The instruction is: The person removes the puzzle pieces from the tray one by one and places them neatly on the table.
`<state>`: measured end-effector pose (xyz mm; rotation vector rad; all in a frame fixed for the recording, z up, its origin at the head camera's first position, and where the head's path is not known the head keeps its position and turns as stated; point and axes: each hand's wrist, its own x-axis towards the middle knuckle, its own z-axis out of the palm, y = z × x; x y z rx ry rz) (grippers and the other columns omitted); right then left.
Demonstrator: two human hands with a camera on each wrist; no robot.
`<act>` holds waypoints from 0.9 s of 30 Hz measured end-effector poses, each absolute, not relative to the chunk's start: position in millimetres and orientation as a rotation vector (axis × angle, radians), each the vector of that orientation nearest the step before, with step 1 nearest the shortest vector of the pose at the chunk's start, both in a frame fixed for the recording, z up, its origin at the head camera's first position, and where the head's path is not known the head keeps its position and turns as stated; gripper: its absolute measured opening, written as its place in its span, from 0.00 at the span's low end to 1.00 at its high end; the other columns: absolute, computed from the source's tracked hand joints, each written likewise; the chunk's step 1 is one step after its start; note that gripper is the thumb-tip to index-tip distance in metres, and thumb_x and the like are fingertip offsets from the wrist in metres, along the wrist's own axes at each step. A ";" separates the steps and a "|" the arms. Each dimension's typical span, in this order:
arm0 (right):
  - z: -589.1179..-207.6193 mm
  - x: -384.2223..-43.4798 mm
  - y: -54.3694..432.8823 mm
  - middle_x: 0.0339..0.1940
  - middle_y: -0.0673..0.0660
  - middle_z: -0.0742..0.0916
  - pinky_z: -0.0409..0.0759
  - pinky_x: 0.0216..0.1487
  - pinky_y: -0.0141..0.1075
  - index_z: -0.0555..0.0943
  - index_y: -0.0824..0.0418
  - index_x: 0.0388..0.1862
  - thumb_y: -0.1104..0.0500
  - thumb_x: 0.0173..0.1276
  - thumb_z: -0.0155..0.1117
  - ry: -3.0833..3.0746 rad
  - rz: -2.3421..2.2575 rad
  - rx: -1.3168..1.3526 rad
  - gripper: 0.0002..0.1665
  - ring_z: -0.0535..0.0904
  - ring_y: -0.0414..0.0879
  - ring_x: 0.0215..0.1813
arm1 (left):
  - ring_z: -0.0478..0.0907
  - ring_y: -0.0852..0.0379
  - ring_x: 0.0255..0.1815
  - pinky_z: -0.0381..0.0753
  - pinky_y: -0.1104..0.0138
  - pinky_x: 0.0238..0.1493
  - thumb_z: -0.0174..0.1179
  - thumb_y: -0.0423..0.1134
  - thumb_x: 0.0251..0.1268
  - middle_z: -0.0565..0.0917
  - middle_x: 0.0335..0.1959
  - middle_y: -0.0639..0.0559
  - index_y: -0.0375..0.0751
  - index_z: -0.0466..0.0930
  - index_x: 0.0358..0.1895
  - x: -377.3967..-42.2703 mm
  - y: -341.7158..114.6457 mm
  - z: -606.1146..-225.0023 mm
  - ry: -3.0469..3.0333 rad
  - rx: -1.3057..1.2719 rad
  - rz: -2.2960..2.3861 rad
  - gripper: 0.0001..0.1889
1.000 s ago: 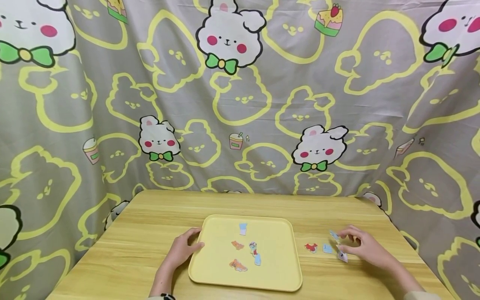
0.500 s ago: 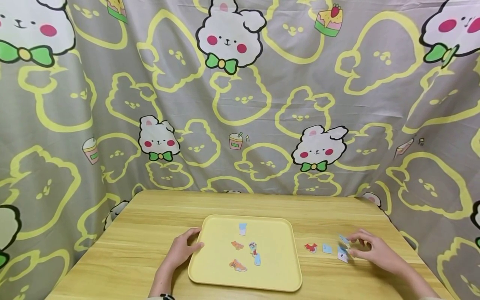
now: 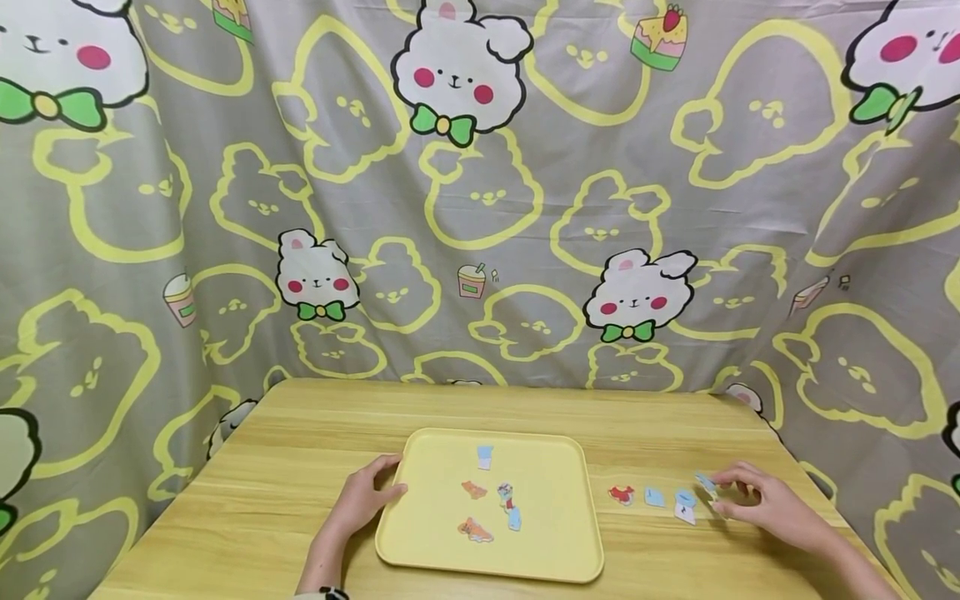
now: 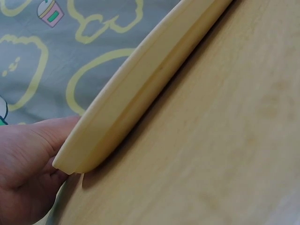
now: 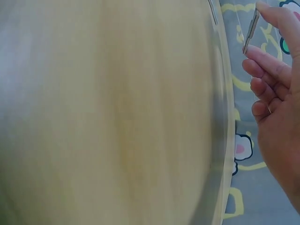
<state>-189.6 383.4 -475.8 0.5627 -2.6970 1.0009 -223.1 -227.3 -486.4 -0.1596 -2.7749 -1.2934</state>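
My right hand (image 3: 768,504) pinches a small flat cut-out piece (image 3: 706,483) between thumb and fingertip, just above the table. In the right wrist view the piece (image 5: 251,30) appears edge-on, thin and stiff. Left of that hand lie a blue-and-white piece (image 3: 685,505), a light blue piece (image 3: 654,497) and a red piece (image 3: 620,495). My left hand (image 3: 367,497) grips the left rim of a yellow tray (image 3: 487,568). On the tray are an orange shoe-like piece (image 3: 476,530), a smaller orange piece (image 3: 473,490), a blue-and-lilac piece (image 3: 485,457) and a multicoloured one (image 3: 506,497) touching a blue one (image 3: 514,519).
The wooden table (image 3: 300,433) extends around the tray on every side. A grey curtain (image 3: 525,208) with rabbit prints hangs behind it and at both sides.
My right hand has moved right with the pinched piece, away from the row of pieces. The blue-and-white piece that it partly covered now shows fully. My left hand keeps its place on the tray.
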 end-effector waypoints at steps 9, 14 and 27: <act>-476.2 -188.1 384.9 0.33 0.45 0.76 0.63 0.27 0.28 0.82 0.54 0.44 0.59 0.60 0.72 -2.700 0.966 0.590 0.13 0.66 0.36 0.32 | 0.68 0.34 0.69 0.65 0.42 0.71 0.68 0.40 0.60 0.77 0.65 0.37 0.42 0.76 0.64 -222.2 -226.6 -486.1 -2.775 -0.163 -1.268 0.27; -474.0 -187.9 383.4 0.33 0.44 0.75 0.62 0.29 0.27 0.82 0.55 0.45 0.57 0.60 0.73 -2.739 0.936 0.618 0.15 0.66 0.36 0.31 | 0.67 0.33 0.70 0.65 0.41 0.71 0.68 0.40 0.60 0.76 0.65 0.37 0.41 0.75 0.64 -221.7 -226.2 -485.7 -2.781 -0.162 -1.282 0.27; -478.6 -194.2 388.3 0.35 0.40 0.76 0.61 0.33 0.21 0.82 0.52 0.40 0.56 0.50 0.79 -2.649 0.663 0.773 0.18 0.66 0.28 0.35 | 0.70 0.34 0.69 0.67 0.43 0.70 0.68 0.41 0.60 0.78 0.64 0.38 0.42 0.76 0.63 -223.4 -226.8 -483.0 -2.778 -0.173 -1.251 0.27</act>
